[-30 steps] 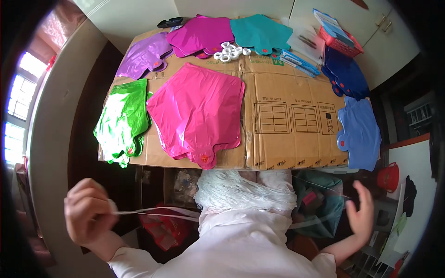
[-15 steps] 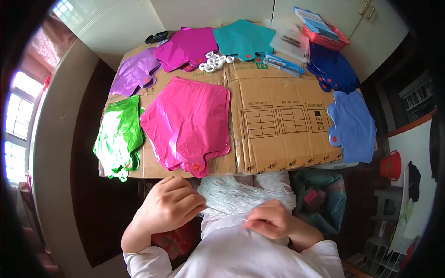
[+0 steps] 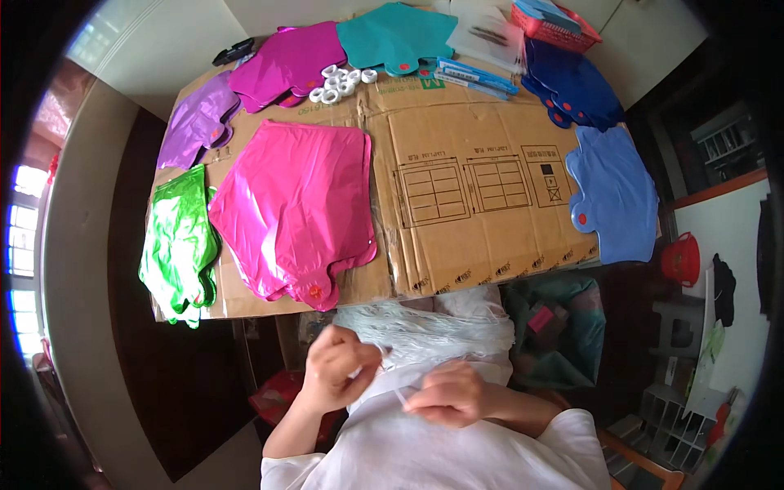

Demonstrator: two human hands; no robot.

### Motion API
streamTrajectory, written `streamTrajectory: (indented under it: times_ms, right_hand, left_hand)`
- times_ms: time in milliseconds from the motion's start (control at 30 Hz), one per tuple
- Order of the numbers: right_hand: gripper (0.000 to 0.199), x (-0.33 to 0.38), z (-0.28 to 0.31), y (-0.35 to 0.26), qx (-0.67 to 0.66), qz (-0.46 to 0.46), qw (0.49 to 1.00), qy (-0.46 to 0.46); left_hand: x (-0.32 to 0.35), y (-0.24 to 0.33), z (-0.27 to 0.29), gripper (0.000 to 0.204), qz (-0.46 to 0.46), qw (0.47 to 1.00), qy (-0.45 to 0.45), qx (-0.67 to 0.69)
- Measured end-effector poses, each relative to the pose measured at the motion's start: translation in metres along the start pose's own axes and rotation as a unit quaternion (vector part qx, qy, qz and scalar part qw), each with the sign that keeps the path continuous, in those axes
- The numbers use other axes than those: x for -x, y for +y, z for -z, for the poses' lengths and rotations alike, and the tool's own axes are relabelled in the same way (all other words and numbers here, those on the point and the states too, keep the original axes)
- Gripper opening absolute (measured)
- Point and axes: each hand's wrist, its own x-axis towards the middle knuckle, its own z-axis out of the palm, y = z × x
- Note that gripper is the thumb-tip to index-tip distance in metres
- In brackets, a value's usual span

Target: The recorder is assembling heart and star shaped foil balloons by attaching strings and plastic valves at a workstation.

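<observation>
l hand [image 3: 336, 367] curled, can't tell its hold; r hand [image 3: 447, 395] pinched closed on thin, approx straight white string [image 3: 401, 398].

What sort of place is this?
Probably a room at home used as a workspace: a pale pink curtain hangs by a bright window, and a flat, shiny pink foil-like shape lies on a brown cardboard surface.

White strand [image 3: 401, 398] (blurred), slanted; loose bundle [image 3: 425, 331] on lap [image 3: 478, 303].

String bundle [image 3: 445, 333] on the lap [image 3: 475, 300], before the cardboard [image 3: 457, 122].
</observation>
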Motion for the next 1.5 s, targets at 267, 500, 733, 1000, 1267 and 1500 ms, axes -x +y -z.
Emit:
streamTrajectory:
  times_ms: [267,500,733,1000,1267,1500]
  right_hand:
    - [0.008,0.003,-0.017,0.016,0.024,-0.124,0.992,-0.016]
    - [0.01,-0.002,-0.008,0.016,0.065,-0.127,0.989,0.039]
    - [0.01,-0.004,0.001,0.0,0.06,-0.106,0.989,0.081]
    - [0.005,-0.002,0.002,0.001,0.035,-0.104,0.993,0.046]
    - [0.008,0.0,-0.004,0.0,0.026,-0.095,0.992,0.075]
    - [0.005,0.004,-0.015,0.004,0.033,-0.073,0.996,0.03]
  left_hand:
    - [0.002,0.004,-0.007,0.023,0.051,0.996,0.007,0.074]
    - [0.026,-0.008,-0.022,0.01,0.025,0.791,0.077,0.606]
    - [0.018,-0.003,-0.014,0.007,0.051,0.933,-0.06,0.352]
    - [0.023,0.004,-0.027,0.012,0.036,0.978,-0.043,0.203]
    - [0.016,0.005,-0.025,0.023,0.026,1.0,-0.005,0.017]
    - [0.014,0.012,-0.025,0.016,0.132,0.988,0.014,0.072]
